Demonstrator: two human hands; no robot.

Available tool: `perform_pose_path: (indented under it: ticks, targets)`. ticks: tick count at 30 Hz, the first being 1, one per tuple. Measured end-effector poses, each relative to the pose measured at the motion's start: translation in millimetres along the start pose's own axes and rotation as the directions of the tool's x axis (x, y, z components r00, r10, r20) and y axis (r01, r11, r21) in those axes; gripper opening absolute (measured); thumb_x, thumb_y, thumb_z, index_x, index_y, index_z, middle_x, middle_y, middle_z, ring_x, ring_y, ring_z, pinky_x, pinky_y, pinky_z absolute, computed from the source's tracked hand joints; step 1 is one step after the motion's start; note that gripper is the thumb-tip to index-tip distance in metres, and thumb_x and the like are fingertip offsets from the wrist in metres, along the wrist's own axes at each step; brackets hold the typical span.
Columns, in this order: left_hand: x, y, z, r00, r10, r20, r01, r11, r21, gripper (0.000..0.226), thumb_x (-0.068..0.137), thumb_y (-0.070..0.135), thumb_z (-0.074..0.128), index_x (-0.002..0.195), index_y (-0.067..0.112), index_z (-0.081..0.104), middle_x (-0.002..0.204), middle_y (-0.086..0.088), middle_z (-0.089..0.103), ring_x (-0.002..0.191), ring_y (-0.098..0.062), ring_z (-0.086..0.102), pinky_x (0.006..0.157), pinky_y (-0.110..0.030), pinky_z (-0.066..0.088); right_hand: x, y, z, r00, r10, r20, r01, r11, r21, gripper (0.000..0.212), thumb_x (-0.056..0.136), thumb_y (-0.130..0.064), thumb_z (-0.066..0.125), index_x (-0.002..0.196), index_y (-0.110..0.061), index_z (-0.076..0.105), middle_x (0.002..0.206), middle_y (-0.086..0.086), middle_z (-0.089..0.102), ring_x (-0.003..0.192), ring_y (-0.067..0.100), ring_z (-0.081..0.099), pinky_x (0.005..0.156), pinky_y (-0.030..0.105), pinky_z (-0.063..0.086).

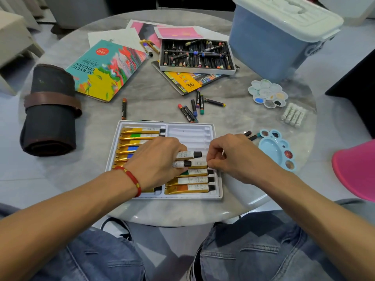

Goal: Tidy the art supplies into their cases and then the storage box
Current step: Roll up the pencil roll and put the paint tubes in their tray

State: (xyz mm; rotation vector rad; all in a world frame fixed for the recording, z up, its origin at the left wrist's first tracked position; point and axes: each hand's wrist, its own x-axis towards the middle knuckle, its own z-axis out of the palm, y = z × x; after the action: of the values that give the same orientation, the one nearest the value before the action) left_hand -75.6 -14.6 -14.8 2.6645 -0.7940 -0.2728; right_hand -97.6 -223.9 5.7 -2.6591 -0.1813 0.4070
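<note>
Two hands work over a white plastic paint tray [217, 159] at the near edge of the round grey marble surface [142, 106]. Far left lies a dark rolled fabric brush case [49, 110] bound by a brown leather strap. Beside it sits a teal acrylic-colours box lid [105, 72] with bright splashes, and a single loose black oil pastel [124, 108] lies just behind the tray. In the tray, gold paint tubes [140, 130] fill the left column. The left hand [156, 161], with a red cord bracelet at the wrist, curls around two white-labelled tubes with black caps [189, 155]. The right hand [235, 155] pinches the end of the lower tube, just above three gold tubes lying in the right column. Behind, an open white box of oil pastels [197, 55] rests on a yellow-and-black lid, with several loose pastels [195, 107] between it and the tray. To the right stand a lidded pale blue plastic storage box [269, 43], a white flower-shaped palette [267, 93], a pack of white sticks [294, 115] and a light blue palette [274, 149].
</note>
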Motion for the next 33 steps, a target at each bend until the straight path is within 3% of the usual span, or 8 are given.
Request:
perform_pose_path:
  ticks: [7,11,17,20,23,28,30,33]
  targets:
    - [6.7,-2.2,-5.1,0.993,-0.098,0.058,0.102,0.993,-0.061,0.028,0.084,0.053,0.070,0.084,0.025,0.072,0.080,0.007,0.068,0.078,-0.014,0.061,0.069,-0.037,0.053,7.1,-11.4,-3.9,0.998,0.049,0.044,-0.045,0.995,-0.091,0.016,0.081,-0.014,0.074,0.071,-0.024,0.067,0.076,-0.008,0.063,0.080,0.014,0.061,0.070,0.032,0.054]
    - [10.3,1.7,-6.1,0.986,-0.139,0.093,0.143,0.989,-0.041,0.026,0.083,0.050,0.072,0.086,0.025,0.072,0.079,0.006,0.068,0.077,-0.017,0.061,0.068,-0.038,0.054,8.4,-12.6,-4.1,0.997,0.039,0.063,-0.033,0.994,-0.104,0.026,0.080,-0.011,0.075,0.063,-0.027,0.061,0.077,-0.003,0.061,0.078,0.016,0.060,0.064,0.027,0.043]
    - [16.5,7.0,-8.3,0.979,-0.168,0.113,0.173,0.985,-0.029,0.022,0.082,0.047,0.075,0.081,0.028,0.065,0.079,0.008,0.064,0.079,-0.017,0.058,0.070,-0.037,0.054,11.2,-19.3,0.5,0.999,-0.027,0.029,0.033,0.975,-0.218,0.034,0.083,-0.008,0.066,0.059,-0.027,0.052,0.077,-0.002,0.057,0.080,0.024,0.062,0.068,0.034,0.053]
    - [16.5,8.5,-7.2,0.985,-0.147,0.093,0.146,0.989,0.025,0.025,0.083,0.048,0.073,0.076,0.029,0.060,0.076,0.008,0.060,0.077,-0.017,0.055,0.069,-0.035,0.051,12.6,-18.1,4.6,0.994,-0.102,0.030,0.107,0.955,-0.278,0.038,0.084,-0.005,0.060,0.057,-0.026,0.044,0.070,-0.006,0.049,0.074,0.024,0.058,0.061,0.031,0.043]
    - [13.3,7.4,-4.0,0.991,-0.118,0.069,0.116,0.993,0.026,0.026,0.085,0.050,0.071,0.076,0.028,0.061,0.077,0.009,0.062,0.076,-0.015,0.054,0.067,-0.033,0.049,9.2,-10.5,1.1,0.988,-0.139,0.068,0.152,0.956,-0.251,0.028,0.084,-0.008,0.062,0.062,-0.024,0.056,0.072,-0.007,0.057,0.072,0.017,0.057,0.062,0.030,0.046]
    - [11.6,4.3,-8.2,0.991,-0.110,0.079,0.114,0.992,-0.049,0.023,0.084,0.049,0.072,0.083,0.026,0.068,0.080,0.008,0.066,0.077,-0.012,0.059,0.066,-0.032,0.048,3.9,4.2,0.4,0.999,-0.041,0.036,0.040,0.999,0.023,0.012,0.086,-0.015,0.067,0.088,-0.026,0.071,0.079,-0.010,0.069,0.070,0.003,0.060,0.067,0.021,0.049]
    - [12.0,2.3,-15.6,0.992,-0.110,0.066,0.119,0.983,-0.138,0.023,0.083,0.048,0.073,0.092,0.027,0.069,0.085,0.008,0.067,0.079,-0.010,0.060,0.068,-0.031,0.050,1.9,4.0,-4.1,0.996,-0.088,-0.035,0.092,0.986,0.142,0.012,0.088,-0.021,0.070,0.096,-0.030,0.070,0.084,-0.010,0.069,0.073,0.004,0.062,0.067,0.022,0.049]
    - [12.9,3.9,-25.0,0.987,-0.057,0.152,0.087,0.976,-0.197,0.022,0.085,0.048,0.070,0.097,0.031,0.062,0.089,0.010,0.065,0.079,-0.006,0.058,0.063,-0.023,0.044,-2.8,-7.8,-10.5,0.977,-0.170,-0.132,0.213,0.853,0.476,0.020,0.090,-0.026,0.072,0.110,-0.029,0.069,0.092,-0.007,0.070,0.075,0.011,0.066,0.070,0.031,0.058]
